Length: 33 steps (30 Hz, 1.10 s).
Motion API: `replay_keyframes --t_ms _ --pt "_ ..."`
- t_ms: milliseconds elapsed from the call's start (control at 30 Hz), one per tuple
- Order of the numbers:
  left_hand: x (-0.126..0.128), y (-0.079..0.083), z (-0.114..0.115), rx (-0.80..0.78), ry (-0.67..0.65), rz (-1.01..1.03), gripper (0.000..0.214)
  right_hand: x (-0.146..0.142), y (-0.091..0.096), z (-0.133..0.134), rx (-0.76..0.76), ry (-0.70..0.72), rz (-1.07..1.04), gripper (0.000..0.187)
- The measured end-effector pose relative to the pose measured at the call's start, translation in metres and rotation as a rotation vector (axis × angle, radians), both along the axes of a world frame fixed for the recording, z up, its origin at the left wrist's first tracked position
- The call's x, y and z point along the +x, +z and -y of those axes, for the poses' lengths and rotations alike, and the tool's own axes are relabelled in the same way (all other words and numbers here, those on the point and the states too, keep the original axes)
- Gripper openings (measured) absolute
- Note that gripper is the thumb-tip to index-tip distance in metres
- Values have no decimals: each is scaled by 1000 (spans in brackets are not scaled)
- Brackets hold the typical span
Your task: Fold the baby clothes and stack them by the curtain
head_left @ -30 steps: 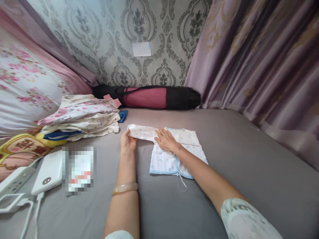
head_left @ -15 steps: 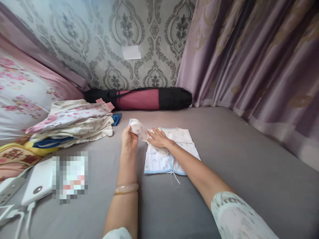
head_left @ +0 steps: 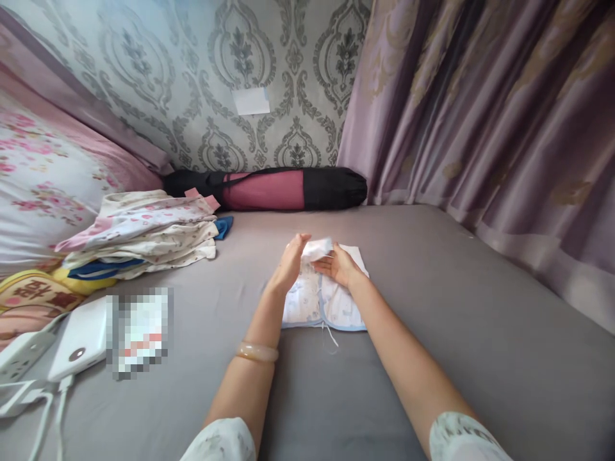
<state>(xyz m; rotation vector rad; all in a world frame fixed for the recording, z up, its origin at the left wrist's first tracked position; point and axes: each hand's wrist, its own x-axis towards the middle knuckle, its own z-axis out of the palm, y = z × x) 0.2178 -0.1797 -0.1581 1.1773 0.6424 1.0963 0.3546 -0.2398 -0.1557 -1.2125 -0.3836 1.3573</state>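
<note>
A small white baby shirt (head_left: 324,301) with pale blue trim lies on the grey bedsheet (head_left: 432,333) in front of me. Its left sleeve (head_left: 317,248) is lifted and folded across the body of the shirt. My left hand (head_left: 291,262) pinches that sleeve from the left, fingers closed on the cloth. My right hand (head_left: 340,264) meets it from the right, with fingers on the sleeve's end over the shirt. A pale bangle (head_left: 256,351) sits on my left wrist.
A pile of folded clothes (head_left: 144,234) lies at the left by a floral pillow (head_left: 43,192). A rolled black and pink mat bag (head_left: 273,189) rests along the wall. A white power bank (head_left: 79,338) and cables lie at the near left. Purple curtains (head_left: 480,115) hang at the right.
My left hand has carried the sleeve from the left, up and over onto the shirt's body. My right hand has shifted right and turned towards the sleeve.
</note>
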Motion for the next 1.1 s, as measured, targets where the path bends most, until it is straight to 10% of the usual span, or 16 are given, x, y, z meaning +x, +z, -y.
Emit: replay_keyframes --t_ms 300,667,1100 --pt "-36 -6 -19 -59 182 -117 15 5 -8 -2 31 -32 238 6" --pt "-28 -43 -19 191 76 -718 27 23 -12 10 -287 73 1461 26" --pt "-34 -24 -14 192 124 -578 26 13 1 22 -333 76 1635 38"
